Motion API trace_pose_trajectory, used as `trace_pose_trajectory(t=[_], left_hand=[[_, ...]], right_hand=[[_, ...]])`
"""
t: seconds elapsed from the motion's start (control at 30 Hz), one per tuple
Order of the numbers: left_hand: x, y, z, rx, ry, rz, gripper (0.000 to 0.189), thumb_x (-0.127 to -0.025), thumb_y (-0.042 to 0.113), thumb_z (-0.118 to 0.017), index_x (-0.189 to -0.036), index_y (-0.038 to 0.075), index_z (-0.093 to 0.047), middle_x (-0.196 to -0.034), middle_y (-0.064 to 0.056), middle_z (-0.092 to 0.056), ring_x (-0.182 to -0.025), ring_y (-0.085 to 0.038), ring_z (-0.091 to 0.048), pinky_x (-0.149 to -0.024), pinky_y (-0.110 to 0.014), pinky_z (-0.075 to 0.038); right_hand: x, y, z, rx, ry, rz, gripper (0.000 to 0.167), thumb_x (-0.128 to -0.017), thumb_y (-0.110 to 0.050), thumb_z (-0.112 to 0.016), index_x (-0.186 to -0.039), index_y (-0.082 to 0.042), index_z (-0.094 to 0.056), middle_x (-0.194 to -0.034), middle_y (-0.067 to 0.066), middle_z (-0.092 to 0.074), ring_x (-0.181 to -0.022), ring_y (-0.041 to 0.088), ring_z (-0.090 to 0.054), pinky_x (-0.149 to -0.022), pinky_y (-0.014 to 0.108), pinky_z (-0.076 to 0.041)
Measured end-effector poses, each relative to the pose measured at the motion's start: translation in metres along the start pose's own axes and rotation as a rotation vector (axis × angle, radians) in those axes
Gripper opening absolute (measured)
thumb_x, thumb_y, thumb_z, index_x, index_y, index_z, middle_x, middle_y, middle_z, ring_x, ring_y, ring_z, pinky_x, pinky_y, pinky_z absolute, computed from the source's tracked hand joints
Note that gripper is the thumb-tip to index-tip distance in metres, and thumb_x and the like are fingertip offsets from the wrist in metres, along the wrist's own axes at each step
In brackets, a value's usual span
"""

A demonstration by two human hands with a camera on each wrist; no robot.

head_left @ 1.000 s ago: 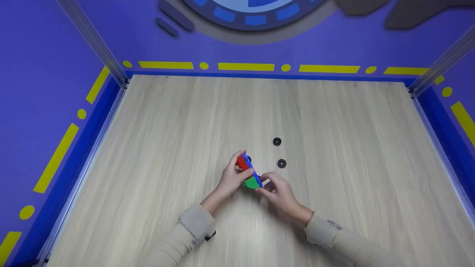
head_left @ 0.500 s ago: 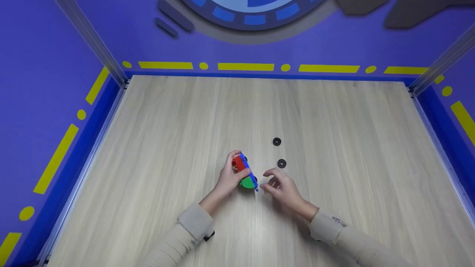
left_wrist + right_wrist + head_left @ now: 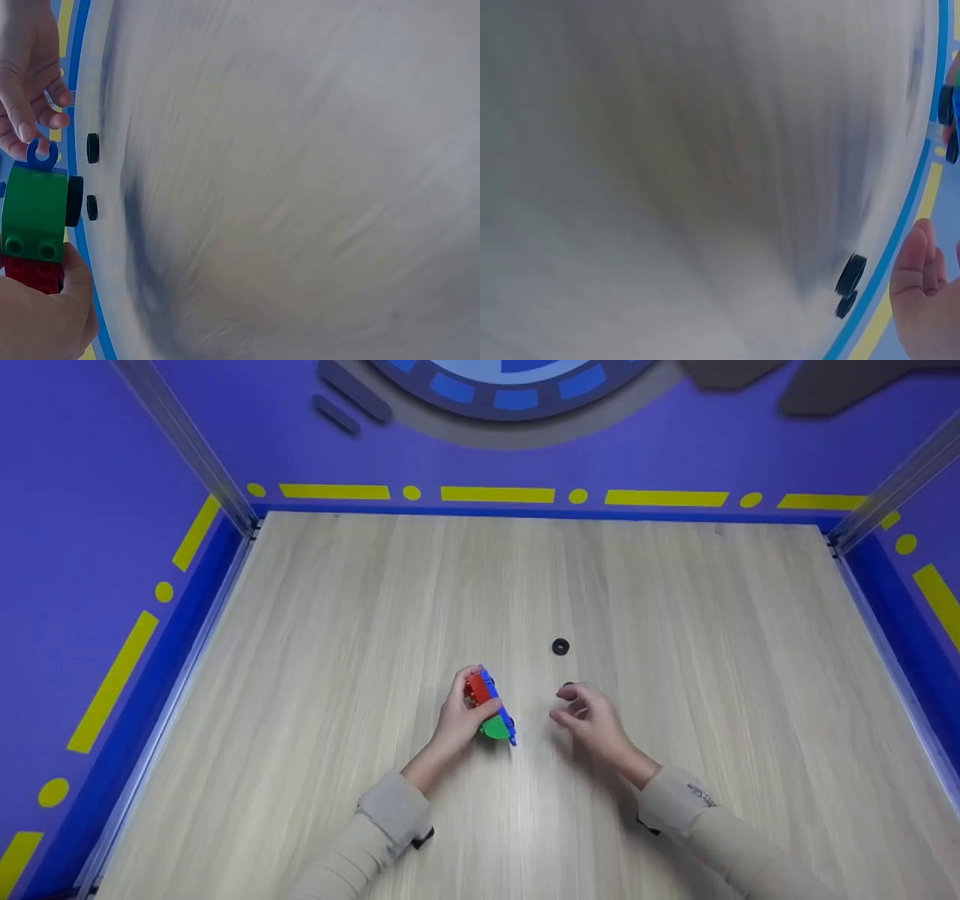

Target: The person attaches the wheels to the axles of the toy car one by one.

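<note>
Toy vehicle (image 3: 501, 721) of red, green and blue blocks is held over the surface (image 3: 337, 660) by the left hand (image 3: 456, 721), whose fingers and thumb are clamped round it. A mounted wheel (image 3: 75, 201) is seen at its side, and its blue hook (image 3: 42, 154) is turned toward the person. The right hand (image 3: 598, 724) is held apart from it, fingers loosely bent and parted. The nearer loose wheel (image 3: 568, 684) is mostly hidden behind them; the farther loose wheel (image 3: 560, 646) is fully seen.

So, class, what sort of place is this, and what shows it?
Probably a purpose-built booth for tabletop work: a wood-grain table, printed purple walls on three sides, and metal posts at the far corners.
</note>
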State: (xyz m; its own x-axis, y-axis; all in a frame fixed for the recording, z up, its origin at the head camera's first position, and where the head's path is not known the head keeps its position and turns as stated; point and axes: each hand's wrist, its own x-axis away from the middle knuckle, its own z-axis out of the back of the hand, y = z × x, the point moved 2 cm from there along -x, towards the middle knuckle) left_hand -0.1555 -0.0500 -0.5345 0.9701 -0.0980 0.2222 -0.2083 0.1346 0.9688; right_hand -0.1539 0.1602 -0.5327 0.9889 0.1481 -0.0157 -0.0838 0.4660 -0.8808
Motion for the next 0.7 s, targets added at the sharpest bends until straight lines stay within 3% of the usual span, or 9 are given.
trace_pose_trajectory(t=[0.2, 0.43, 0.63, 0.7], left_hand=[[0.000, 0.001, 0.000, -0.006, 0.019, -0.015, 0.057, -0.083, 0.013, -0.058, -0.132, 0.017, -0.030, -0.122, -0.014, -0.046, -0.103, -0.025, -0.050, -0.082, -0.035, -0.045], [-0.001, 0.002, 0.000, -0.003, 0.037, 0.009, 0.056, -0.082, 0.013, -0.059, -0.131, 0.020, -0.031, -0.123, -0.011, -0.046, -0.106, -0.025, -0.048, -0.083, -0.035, -0.045], [-0.001, 0.002, 0.001, -0.002, 0.019, 0.004, 0.056, -0.083, 0.012, -0.058, -0.132, 0.020, -0.031, -0.124, -0.012, -0.045, -0.104, -0.026, -0.048, -0.081, -0.034, -0.045], [-0.001, 0.002, 0.001, 0.006, 0.010, 0.005, 0.057, -0.083, 0.012, -0.058, -0.132, 0.020, -0.030, -0.123, -0.013, -0.045, -0.103, -0.025, -0.048, -0.079, -0.033, -0.045]], right_hand=[[-0.011, 0.007, 0.008, -0.032, -0.029, -0.096, 0.026, -0.075, -0.004, -0.066, -0.098, 0.002, -0.057, -0.098, 0.015, -0.057, -0.080, 0.017, -0.055, -0.069, 0.021, -0.046], [-0.028, 0.019, 0.015, -0.154, -0.091, -0.224, 0.031, -0.076, -0.003, -0.063, -0.104, 0.004, -0.053, -0.103, 0.018, -0.054, -0.072, 0.011, -0.055, -0.060, 0.029, -0.049], [-0.035, 0.026, 0.018, -0.086, -0.128, -0.267, 0.036, -0.076, -0.006, -0.065, -0.109, 0.001, -0.052, -0.108, 0.016, -0.052, -0.078, 0.015, -0.052, -0.060, 0.028, -0.047], [-0.037, 0.028, 0.018, -0.029, -0.137, -0.244, 0.038, -0.076, -0.008, -0.066, -0.110, 0.000, -0.052, -0.107, 0.016, -0.053, -0.083, 0.019, -0.051, -0.064, 0.028, -0.045]])
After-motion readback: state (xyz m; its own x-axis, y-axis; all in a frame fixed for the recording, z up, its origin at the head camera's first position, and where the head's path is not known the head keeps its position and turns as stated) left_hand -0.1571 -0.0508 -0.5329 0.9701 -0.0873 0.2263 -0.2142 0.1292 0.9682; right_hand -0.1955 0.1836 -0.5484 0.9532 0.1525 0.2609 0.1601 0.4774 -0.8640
